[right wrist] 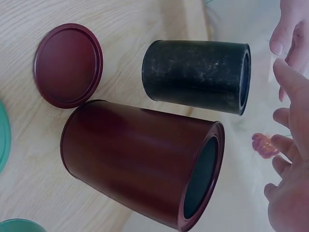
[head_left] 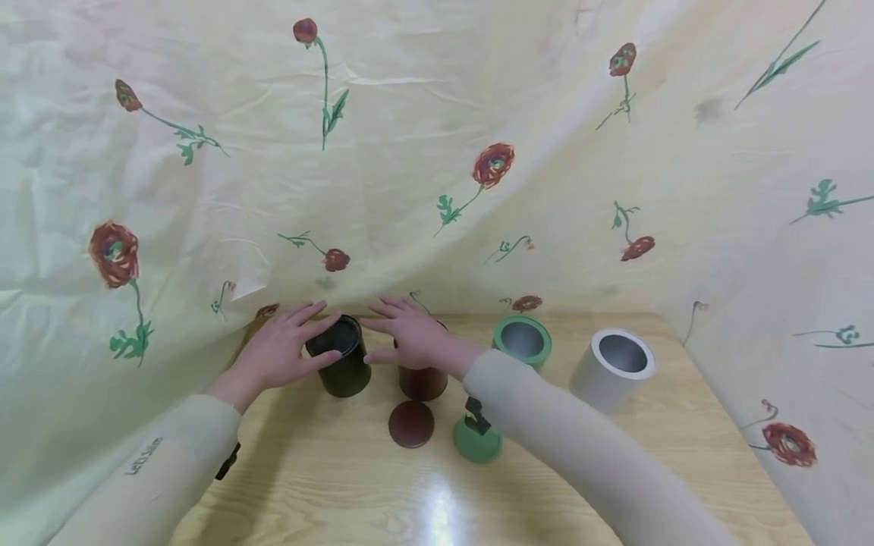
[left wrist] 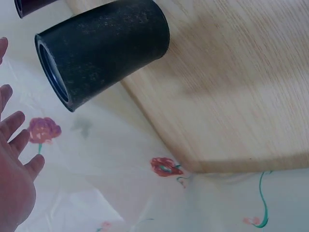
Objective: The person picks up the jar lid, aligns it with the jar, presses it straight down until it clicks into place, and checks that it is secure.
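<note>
A black can [head_left: 344, 377] stands upright at the back left of the wooden table. My left hand [head_left: 278, 347] hovers by its left side, fingers stretched and apart. Over the dark red can [head_left: 423, 385] just right of it hangs my right hand [head_left: 413, 334], fingers spread toward the black can's top. Both hands hold nothing. In the right wrist view the dark red can [right wrist: 140, 157] has an open mouth; whether the black can [right wrist: 195, 75] is lidded I cannot tell. A dark red lid [head_left: 411, 425] lies flat in front of its can.
A green lid [head_left: 476, 446] lies beside the red one, partly under my right forearm. Behind the arm stand an open green can [head_left: 500, 343] and, farther right, an open white can [head_left: 601, 381]. Flowered cloth [head_left: 410, 189] hangs along the table's back and sides.
</note>
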Available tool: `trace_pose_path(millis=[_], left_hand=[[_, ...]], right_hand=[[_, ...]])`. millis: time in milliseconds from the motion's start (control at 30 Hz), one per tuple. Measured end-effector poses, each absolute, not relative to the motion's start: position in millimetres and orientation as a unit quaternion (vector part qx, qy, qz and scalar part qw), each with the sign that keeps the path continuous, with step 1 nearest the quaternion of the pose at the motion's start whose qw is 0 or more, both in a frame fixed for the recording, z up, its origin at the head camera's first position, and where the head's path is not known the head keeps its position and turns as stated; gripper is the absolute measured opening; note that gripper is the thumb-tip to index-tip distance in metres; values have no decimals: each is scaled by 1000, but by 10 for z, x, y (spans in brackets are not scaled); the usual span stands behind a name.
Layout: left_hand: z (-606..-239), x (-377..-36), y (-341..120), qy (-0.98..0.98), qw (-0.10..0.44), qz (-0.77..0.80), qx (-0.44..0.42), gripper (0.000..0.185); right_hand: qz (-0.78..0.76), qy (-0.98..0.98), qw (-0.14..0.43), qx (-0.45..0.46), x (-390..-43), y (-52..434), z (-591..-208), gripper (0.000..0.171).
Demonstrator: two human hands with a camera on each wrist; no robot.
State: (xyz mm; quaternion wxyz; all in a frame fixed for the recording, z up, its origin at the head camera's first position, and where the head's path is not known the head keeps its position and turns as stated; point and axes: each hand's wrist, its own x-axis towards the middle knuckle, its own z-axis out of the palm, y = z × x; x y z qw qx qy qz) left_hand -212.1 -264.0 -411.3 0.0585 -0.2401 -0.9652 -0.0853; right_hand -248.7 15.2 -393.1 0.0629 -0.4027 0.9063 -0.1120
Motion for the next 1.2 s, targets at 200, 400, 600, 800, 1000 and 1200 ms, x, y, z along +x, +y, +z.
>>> trace_pose_path(millis=[200,400,600,800,1000,1200], left_hand=[[-4052,-2020,-2570,-958,69,-81,-265,71],[-3998,-1930,-2479,-953,78,-72,-282,73],[-3999,-1866,-2410,-950,72,-57,-298,75],[-4063,-1809,-2342,-940,77,-42,-330,76],[-4140,-1737,-2297,-931,95,-17,-351,76],[-4180,-1676,-2246,-919,112,-22,-378,75]], right_hand=[[-125,900,39,-416,-2408,336,-3949,69],[-161,889,24,-428,-2315,534,-3959,67],[-176,892,29,-416,-2202,704,-3982,70],[-194,884,14,-424,-2083,857,-4016,69],[-194,882,-6,-430,-1984,953,-4092,70],[-199,881,-21,-429,-1879,1053,-4164,73]])
